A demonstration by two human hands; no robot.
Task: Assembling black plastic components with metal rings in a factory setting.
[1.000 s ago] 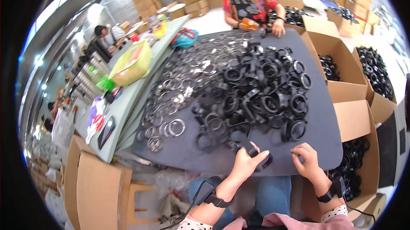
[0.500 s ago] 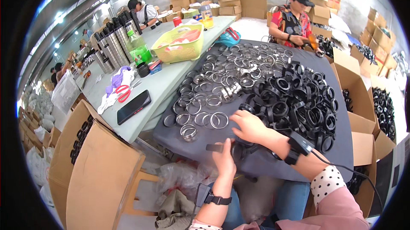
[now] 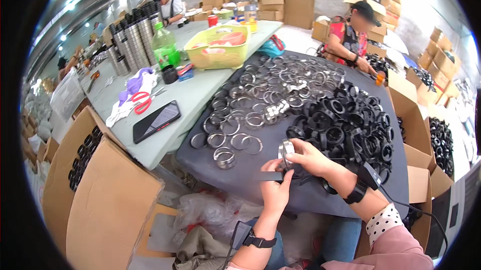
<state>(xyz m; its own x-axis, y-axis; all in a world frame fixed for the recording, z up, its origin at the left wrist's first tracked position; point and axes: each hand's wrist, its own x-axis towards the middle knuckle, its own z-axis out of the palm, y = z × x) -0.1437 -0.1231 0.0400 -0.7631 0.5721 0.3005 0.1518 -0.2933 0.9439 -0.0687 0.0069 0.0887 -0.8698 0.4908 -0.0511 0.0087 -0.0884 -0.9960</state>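
In my right hand (image 3: 311,159) a shiny metal ring (image 3: 285,151) stands on edge, pinched between thumb and fingers. Just below it, my left hand (image 3: 276,190) is closed on a black plastic piece (image 3: 271,176) whose flat end sticks out to the left; the rest is hidden by my fingers. The two hands nearly touch over the near edge of the dark-covered table (image 3: 220,177). Several loose metal rings (image 3: 224,158) lie to their left, with a wide spread of more beyond. A heap of black plastic rings (image 3: 340,124) lies to the right.
A green side table (image 3: 193,94) at left bears a phone (image 3: 156,121), red scissors (image 3: 141,102), a yellow basket (image 3: 218,52) and a green bottle (image 3: 165,47). Cardboard boxes (image 3: 115,200) flank both sides. Across the table a co-worker (image 3: 348,39) handles parts.
My right hand has picked up a metal ring from the near group and brought it to my left hand. The left hand, still gripping the black piece, has shifted slightly right.
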